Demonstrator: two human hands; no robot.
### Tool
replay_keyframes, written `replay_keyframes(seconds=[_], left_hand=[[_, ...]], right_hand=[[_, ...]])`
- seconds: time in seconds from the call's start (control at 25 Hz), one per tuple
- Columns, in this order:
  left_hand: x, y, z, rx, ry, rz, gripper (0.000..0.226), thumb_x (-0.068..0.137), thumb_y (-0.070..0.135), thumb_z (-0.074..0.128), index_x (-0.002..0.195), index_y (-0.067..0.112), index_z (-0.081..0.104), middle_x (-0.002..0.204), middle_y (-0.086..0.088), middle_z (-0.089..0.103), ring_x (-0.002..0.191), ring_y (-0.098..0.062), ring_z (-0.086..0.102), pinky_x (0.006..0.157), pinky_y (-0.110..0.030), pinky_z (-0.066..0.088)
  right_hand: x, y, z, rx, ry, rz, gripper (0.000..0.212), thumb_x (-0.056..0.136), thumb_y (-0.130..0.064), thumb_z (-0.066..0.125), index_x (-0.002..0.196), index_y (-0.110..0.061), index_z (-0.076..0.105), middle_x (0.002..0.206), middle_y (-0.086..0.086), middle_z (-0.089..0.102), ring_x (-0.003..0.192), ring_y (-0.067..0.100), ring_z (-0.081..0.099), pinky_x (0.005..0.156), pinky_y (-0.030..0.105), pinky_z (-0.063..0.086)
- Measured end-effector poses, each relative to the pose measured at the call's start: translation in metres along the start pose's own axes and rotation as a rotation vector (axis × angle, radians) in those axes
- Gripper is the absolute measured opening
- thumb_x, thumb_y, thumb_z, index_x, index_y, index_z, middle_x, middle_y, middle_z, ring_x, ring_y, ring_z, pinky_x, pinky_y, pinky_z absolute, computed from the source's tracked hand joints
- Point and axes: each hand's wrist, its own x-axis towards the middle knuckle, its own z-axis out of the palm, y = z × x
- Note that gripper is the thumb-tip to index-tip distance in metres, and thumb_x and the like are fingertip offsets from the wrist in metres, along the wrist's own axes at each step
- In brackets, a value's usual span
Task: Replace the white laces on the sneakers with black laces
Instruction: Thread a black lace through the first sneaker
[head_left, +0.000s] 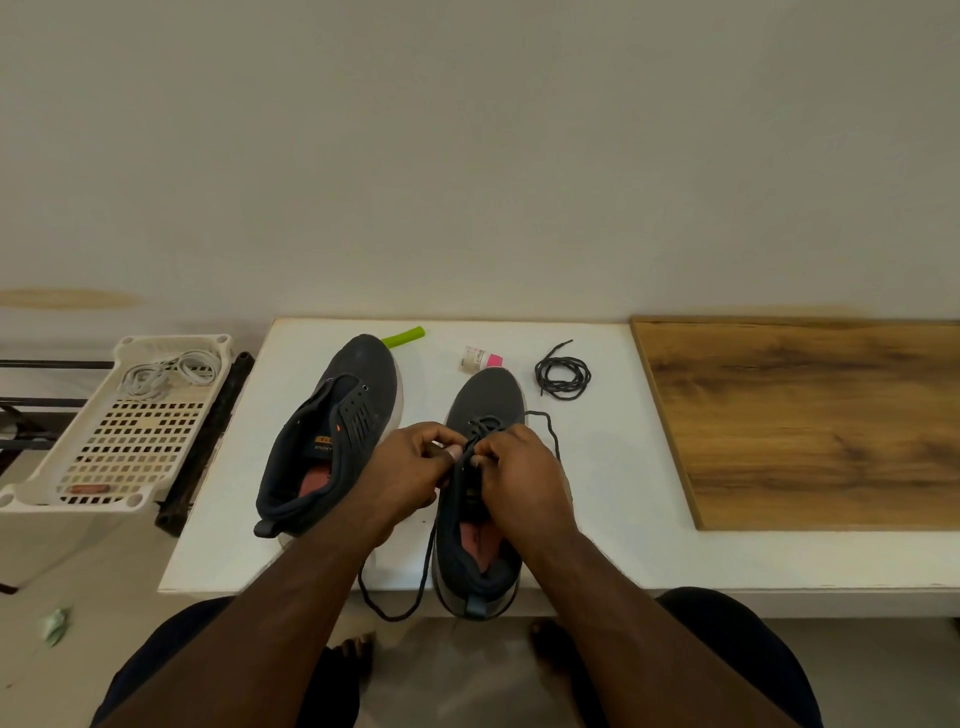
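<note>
Two dark grey sneakers stand on the white table (597, 493). The left sneaker (332, 431) has no lace in it. Over the right sneaker (485, 405) both hands meet at the eyelets. My left hand (410, 473) pinches the black lace (423, 566) between thumb and fingertips. My right hand (519, 473) curls around the same lace above the tongue. One end of this lace loops off the table's front edge, the other arcs to the right of the shoe. A second black lace (562, 375) lies coiled at the back. White laces (166, 374) lie in a basket.
The cream perforated basket (124, 447) stands left of the table. A green tube (402, 336) and a small white-and-pink container (480, 359) lie near the back edge. A wooden board (810, 421) covers the table's right part. My knees and feet show below the front edge.
</note>
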Motion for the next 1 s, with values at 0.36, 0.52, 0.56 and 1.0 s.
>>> replay_keyframes(seconds=[0.36,0.52,0.56,1.0], left_hand=[[-0.002,-0.003,0.007,0.085,0.125,0.122,0.009,0.089,0.023,0.063,0.082,0.021,0.067,0.081,-0.004,0.069,0.08,-0.024,0.068,0.078,-0.046,0.058],[-0.002,-0.001,0.001,-0.031,0.099,0.111,0.008,0.088,0.019,0.068,0.08,0.02,0.071,0.08,-0.003,0.072,0.079,-0.021,0.068,0.076,-0.039,0.058],[-0.003,0.0,0.001,-0.042,0.101,0.109,0.009,0.088,0.016,0.067,0.081,0.018,0.072,0.082,-0.004,0.072,0.08,-0.022,0.068,0.075,-0.037,0.057],[-0.013,0.022,-0.018,-0.657,0.346,0.015,0.018,0.098,0.014,0.037,0.095,0.01,0.055,0.073,-0.003,0.066,0.073,-0.019,0.068,0.065,-0.033,0.055]], right_hand=[[-0.018,-0.003,-0.016,0.049,0.17,-0.083,0.019,0.096,-0.029,0.057,0.11,-0.029,0.07,0.106,-0.007,0.07,0.103,0.013,0.056,0.09,0.033,0.052],[-0.064,-0.019,-0.012,-0.176,-0.037,-0.207,0.043,0.095,-0.044,0.049,0.137,-0.036,0.052,0.133,-0.009,0.06,0.119,0.021,0.047,0.095,0.037,0.047],[-0.068,-0.021,-0.006,-0.238,-0.051,-0.205,0.05,0.094,-0.048,0.047,0.143,-0.036,0.044,0.139,-0.008,0.055,0.122,0.025,0.045,0.095,0.039,0.046],[-0.058,-0.017,0.012,-0.235,-0.035,-0.096,0.055,0.094,-0.05,0.047,0.146,-0.031,0.041,0.139,-0.006,0.056,0.122,0.025,0.045,0.094,0.042,0.047]])
